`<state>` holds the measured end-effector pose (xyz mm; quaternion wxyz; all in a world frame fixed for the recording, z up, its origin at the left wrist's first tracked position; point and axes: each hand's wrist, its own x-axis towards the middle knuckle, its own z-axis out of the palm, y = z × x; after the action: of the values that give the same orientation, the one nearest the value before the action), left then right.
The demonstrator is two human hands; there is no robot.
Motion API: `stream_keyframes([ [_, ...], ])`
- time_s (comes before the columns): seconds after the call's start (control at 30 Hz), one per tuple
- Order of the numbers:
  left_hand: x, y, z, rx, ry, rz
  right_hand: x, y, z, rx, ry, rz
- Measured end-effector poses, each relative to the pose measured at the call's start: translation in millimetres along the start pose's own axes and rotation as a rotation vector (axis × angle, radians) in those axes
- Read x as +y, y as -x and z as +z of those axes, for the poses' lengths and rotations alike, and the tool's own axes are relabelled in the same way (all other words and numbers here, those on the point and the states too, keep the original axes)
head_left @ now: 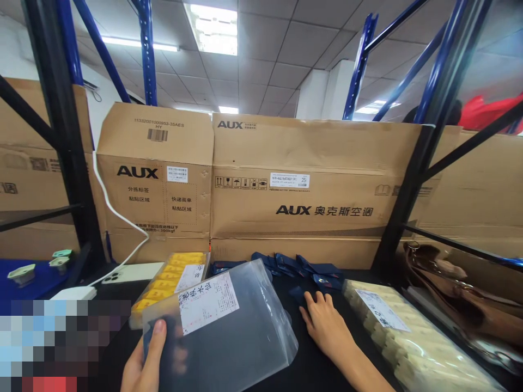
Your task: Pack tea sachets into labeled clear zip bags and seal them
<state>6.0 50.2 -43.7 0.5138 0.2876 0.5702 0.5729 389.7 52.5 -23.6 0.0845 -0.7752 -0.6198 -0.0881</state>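
Note:
My left hand [147, 356] is closed around the left edge of a clear plastic bag [253, 321], thumb on the front and fingers showing dimly through it. The bag has a white label [209, 302] with handwritten and printed characters, and its open-looking end points right. A small dark blue piece shows by my left thumb. My right hand [322, 321] reaches over the black table, its bent fingers on a small dark blue packet [297, 294] partly hidden by them. Just beyond lie several more dark blue packets [290, 264] in a loose pile.
A bag of yellow packets [171, 277] lies behind the held bag; a bag of cream packets [408, 332] is on the right. AUX cardboard panels [294, 179] wall the back between dark rack posts. A phone [133, 273], white cable, small cups [22, 274] and brown bag [461, 294] are around.

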Motion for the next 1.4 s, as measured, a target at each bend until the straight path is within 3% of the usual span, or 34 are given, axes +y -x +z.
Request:
stream_keyframes([
  [0.07, -1, -2, -0.8, 0.002, -0.012, 0.014, 2, 5, -3, 0.052, -0.21, -0.002],
  [0.17, -1, -4, -1.5, 0.001, -0.049, 0.007, -1, 17, -18, 0.168, -0.796, 0.016],
  [0.23, 0, -4, -1.0, 0.014, -0.084, 0.018, -8, 25, -32, 0.107, -1.182, 0.029],
  [0.3, 2, 1, 0.5, 0.019, -0.103, 0.045, -15, 31, -46, 0.018, -1.374, 0.027],
  [0.53, 14, 24, 10.4, -0.006, -0.069, 0.086, -34, 45, -78, 0.236, -1.595, -0.065],
  [0.77, 18, 26, 14.0, 0.002, -0.037, 0.048, -52, 60, -97, -0.032, -1.759, -0.229],
  [0.87, 19, 29, 12.1, -0.007, -0.014, 0.043, -47, 52, -99, 0.008, -1.768, -0.222],
  [0.97, 21, 33, 12.5, -0.038, -0.006, 0.043, -41, 41, -89, 0.063, -1.753, -0.163],
  [1.1, 21, 33, 14.6, -0.057, -0.043, 0.085, -38, 42, -62, -0.114, -1.84, -0.096],
  [1.17, 19, 31, 14.5, -0.048, -0.054, 0.112, -38, 47, -56, -0.108, -1.887, -0.077],
  [1.23, 17, 28, 13.8, -0.041, -0.067, 0.147, -39, 51, -60, -0.141, -1.898, -0.106],
  [1.33, 18, 27, 13.3, -0.019, -0.091, 0.199, -41, 49, -77, -0.299, -1.871, -0.178],
  [1.4, 19, 27, 13.6, -0.011, -0.094, 0.197, -42, 43, -89, -0.283, -1.839, -0.187],
])
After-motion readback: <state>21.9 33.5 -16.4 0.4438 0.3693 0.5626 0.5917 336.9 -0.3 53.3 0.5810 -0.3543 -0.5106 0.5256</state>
